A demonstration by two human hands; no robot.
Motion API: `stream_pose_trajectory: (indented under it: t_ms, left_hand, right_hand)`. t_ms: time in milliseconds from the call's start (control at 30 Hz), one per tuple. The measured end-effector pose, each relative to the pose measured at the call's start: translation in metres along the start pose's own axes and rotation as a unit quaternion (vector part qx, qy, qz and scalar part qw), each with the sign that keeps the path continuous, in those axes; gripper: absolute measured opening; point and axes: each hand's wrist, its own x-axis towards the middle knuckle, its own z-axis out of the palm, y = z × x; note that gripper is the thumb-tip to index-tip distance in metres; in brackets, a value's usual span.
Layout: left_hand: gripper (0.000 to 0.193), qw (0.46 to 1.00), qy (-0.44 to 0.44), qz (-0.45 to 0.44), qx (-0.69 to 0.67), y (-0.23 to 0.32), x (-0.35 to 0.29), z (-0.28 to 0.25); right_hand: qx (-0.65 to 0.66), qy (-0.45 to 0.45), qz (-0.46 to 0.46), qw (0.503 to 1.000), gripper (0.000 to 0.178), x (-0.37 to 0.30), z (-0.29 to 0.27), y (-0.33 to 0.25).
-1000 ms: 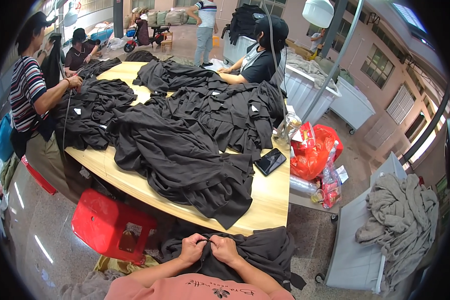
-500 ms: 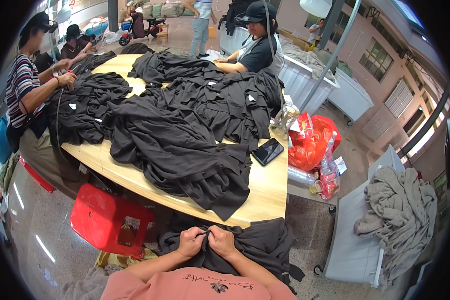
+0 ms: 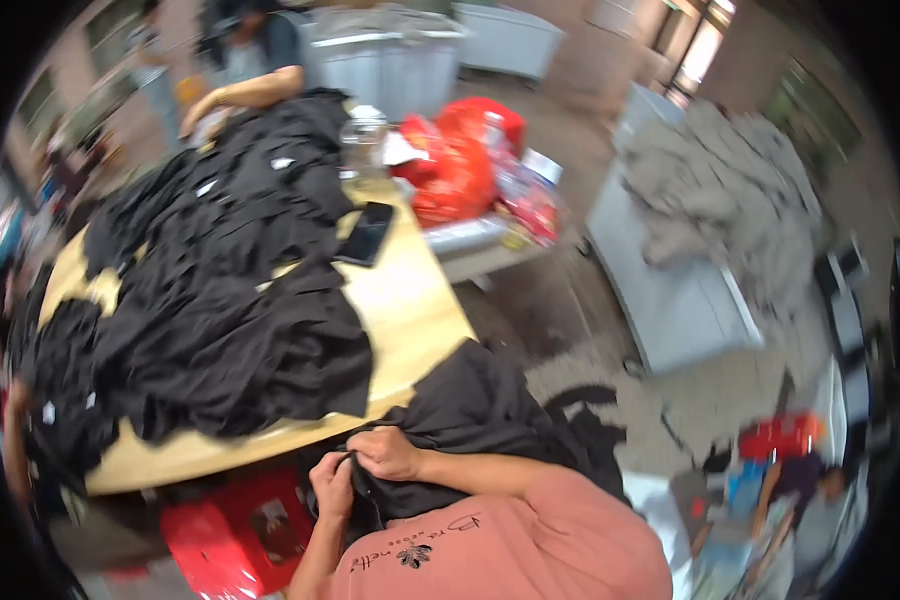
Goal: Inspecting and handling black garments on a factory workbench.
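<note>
A dark garment (image 3: 470, 400) lies over my lap and against the table's near edge. My left hand (image 3: 332, 484) and my right hand (image 3: 384, 454) are close together, both closed on its edge, the fingers pinching the cloth between them. Its far part hangs off to the right, below the table corner. On the wooden table (image 3: 420, 300), a heap of dark garments (image 3: 240, 350) with small white tags spreads just beyond my hands. The picture is blurred, so fine detail at my fingertips does not show.
A black phone (image 3: 367, 235) and a glass jar (image 3: 363, 140) stand near the table's right edge. Beside it are red plastic bags (image 3: 460, 160) and bottles. A grey cart (image 3: 660, 290) holds grey cloth. Left of my legs is a red stool (image 3: 225, 535). Across the table, a person's arm (image 3: 255, 92) rests on garments.
My view has swung to the right, so table and heap appear farther left and more people show at lower right. Both hands still grip the garment.
</note>
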Motion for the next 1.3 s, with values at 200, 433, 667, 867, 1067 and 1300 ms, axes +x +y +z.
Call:
stream_pose_trajectory:
  t_ms: [200, 433, 667, 867, 1067, 1300]
  left_hand:
    - [0.012, 0.995, -0.010, 0.010, 0.100, 0.017, 0.008, -0.021]
    - [0.012, 0.990, -0.059, -0.057, 0.115, 0.008, 0.009, -0.038]
    - [0.005, 0.943, -0.002, -0.153, -0.294, 0.001, 0.008, -0.039]
    - [0.009, 0.909, -0.031, -0.194, -0.368, -0.002, 0.000, -0.042]
    - [0.007, 0.879, -0.029, -0.200, -0.432, -0.010, -0.005, -0.040]
    - [0.005, 0.867, 0.018, -0.261, -0.425, -0.026, 0.004, -0.030]
  right_hand:
    - [-0.127, 0.055, 0.004, 0.990, 0.007, 0.008, -0.012, -0.001]
    - [-0.193, 0.025, -0.030, 0.980, 0.005, 0.006, -0.018, 0.006]
    - [-0.137, 0.009, 0.056, 0.989, 0.006, 0.013, -0.017, 0.005]
    - [-0.153, -0.005, 0.066, 0.986, 0.005, 0.010, -0.015, 0.006]
    - [-0.199, -0.088, 0.080, 0.973, 0.007, 0.016, -0.016, -0.002]
    - [-0.119, -0.177, -0.231, 0.949, 0.014, 0.022, -0.024, -0.023]
